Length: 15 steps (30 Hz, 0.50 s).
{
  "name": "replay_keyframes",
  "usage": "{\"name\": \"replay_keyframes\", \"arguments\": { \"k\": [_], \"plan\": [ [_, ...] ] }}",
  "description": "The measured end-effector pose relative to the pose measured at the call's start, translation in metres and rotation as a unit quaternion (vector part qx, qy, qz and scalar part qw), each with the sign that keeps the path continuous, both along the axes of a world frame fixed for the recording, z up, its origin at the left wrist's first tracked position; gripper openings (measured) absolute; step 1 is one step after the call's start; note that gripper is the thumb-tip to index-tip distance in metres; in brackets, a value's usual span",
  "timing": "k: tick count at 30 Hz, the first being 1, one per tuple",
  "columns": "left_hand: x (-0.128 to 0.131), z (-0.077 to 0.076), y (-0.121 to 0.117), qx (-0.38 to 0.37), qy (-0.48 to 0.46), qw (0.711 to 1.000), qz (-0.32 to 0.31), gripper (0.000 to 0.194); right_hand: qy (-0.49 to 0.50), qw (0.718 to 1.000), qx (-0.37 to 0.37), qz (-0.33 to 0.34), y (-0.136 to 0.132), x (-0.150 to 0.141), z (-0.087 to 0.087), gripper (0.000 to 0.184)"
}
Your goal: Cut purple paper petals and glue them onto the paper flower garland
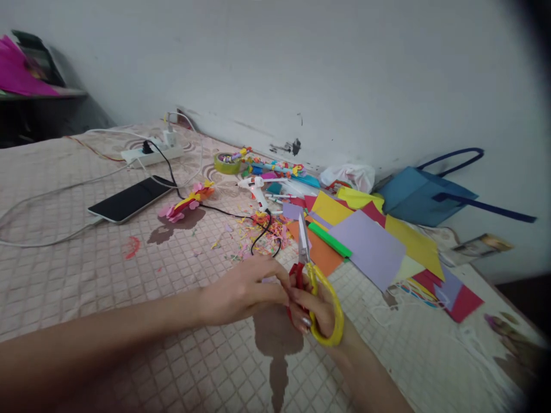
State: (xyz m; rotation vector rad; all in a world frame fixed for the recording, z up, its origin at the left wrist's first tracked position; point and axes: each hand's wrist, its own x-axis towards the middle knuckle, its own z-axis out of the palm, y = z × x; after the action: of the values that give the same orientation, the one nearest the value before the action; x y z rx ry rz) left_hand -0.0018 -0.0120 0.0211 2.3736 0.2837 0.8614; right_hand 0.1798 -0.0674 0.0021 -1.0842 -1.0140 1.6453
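Note:
My right hand (322,310) has a pair of scissors (303,244) on it, with the yellow loop around the hand and the red loop by the fingers. The blades point away from me and look closed together. My left hand (249,289) meets the right one, its thumb and fingers pinched at the right fingertips. Whatever lies in that pinch is too small or hidden to name. A bit of pale purple (270,279) shows just behind the left fingers. Paper scraps (269,229) lie beyond both hands.
Coloured paper sheets (365,241) and a green roll (329,240) lie to the right, before a blue bag (426,195). A white glue gun (256,192) trails a black cord. Leftward are a paper flower piece (187,203), a phone (131,199), green tape (227,165) and a power strip (152,154).

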Motion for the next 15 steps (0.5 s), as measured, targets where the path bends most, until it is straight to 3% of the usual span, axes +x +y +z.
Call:
{"name": "replay_keyframes", "arguments": {
  "k": [3,5,8,12,15],
  "plan": [
    [0.001,-0.004,0.002,0.029,-0.017,0.999,-0.016,0.022,-0.003,0.999,0.008,-0.037,0.001,0.000,-0.003,0.026],
    [0.002,-0.006,0.003,-0.010,-0.042,0.999,-0.002,0.019,-0.024,0.998,0.027,-0.054,0.002,0.002,-0.005,0.026],
    [0.006,-0.009,0.004,-0.182,-0.038,0.981,0.060,0.015,-0.093,0.990,0.059,-0.089,0.001,0.003,-0.005,0.025],
    [0.013,-0.017,0.001,-0.441,0.018,0.896,0.042,0.026,-0.211,0.965,0.083,-0.129,-0.001,0.000,0.001,0.022],
    [0.017,-0.023,-0.001,-0.535,0.032,0.844,0.031,0.029,-0.251,0.954,0.097,-0.133,-0.002,-0.003,0.004,0.021]
  ]
}}
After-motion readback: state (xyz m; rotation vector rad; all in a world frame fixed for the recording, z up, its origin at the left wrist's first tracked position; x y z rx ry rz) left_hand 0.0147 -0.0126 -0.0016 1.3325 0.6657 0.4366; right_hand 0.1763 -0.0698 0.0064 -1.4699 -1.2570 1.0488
